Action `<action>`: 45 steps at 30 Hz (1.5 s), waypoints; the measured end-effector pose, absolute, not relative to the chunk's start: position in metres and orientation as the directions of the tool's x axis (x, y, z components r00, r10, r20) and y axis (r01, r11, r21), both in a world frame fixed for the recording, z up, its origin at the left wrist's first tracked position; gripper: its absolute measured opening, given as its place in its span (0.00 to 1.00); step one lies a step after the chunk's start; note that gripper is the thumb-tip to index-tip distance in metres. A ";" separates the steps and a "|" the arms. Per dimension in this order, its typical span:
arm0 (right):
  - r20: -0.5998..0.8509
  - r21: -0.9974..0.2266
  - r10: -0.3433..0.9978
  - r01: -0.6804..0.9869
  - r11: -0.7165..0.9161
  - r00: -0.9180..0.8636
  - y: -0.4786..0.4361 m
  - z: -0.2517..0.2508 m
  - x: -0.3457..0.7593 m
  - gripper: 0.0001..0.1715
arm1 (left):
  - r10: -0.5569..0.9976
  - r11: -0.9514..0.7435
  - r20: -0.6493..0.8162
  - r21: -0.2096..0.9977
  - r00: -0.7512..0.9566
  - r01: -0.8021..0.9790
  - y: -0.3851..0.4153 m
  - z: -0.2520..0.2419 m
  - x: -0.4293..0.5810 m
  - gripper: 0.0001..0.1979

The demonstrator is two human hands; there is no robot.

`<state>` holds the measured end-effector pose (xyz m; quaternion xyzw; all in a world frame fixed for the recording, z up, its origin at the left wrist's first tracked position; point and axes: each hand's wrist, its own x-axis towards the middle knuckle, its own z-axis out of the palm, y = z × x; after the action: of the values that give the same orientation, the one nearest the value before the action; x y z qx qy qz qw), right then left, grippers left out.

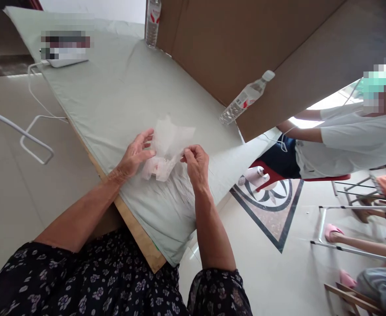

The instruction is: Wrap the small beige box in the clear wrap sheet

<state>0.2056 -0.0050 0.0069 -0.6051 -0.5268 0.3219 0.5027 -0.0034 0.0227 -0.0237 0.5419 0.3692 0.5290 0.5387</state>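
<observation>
A crumpled, translucent white plastic bag (173,138) lies over the pale green cloth, between my two hands. My right hand (197,164) pinches the bag's right edge between thumb and fingers. On the other side, my left hand (137,151) has its thumb and fingers apart, with the tips beside or lightly touching the bag's left edge. Something faintly reddish shows through the bag's lower part, too blurred to name.
The cloth-covered table (114,96) carries a cardboard divider (212,52), with a water bottle (247,98) leaning against it and another bottle (152,26) at its far end. A white device (68,59) with a cable sits far left. A person (337,136) sits beyond the divider.
</observation>
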 end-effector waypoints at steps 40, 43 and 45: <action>0.291 -0.626 0.948 0.723 0.292 -0.130 0.004 0.015 0.212 0.38 | 0.835 -0.523 0.257 0.646 0.487 0.556 0.035 0.037 0.018 0.34; 0.213 -0.671 0.975 0.717 0.191 -0.060 -0.001 0.009 0.223 0.27 | 0.837 -0.483 0.100 0.596 0.538 0.641 0.047 0.034 0.015 0.39; 0.264 -0.707 0.964 0.671 0.223 -0.041 -0.010 0.007 0.231 0.22 | 0.864 -0.439 0.070 0.588 0.498 0.679 0.050 0.033 0.007 0.36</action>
<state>0.2313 -0.0098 0.0066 -0.5899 -0.6927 0.2019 0.3626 0.0073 0.0502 0.0326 0.8281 0.4661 0.1838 0.2516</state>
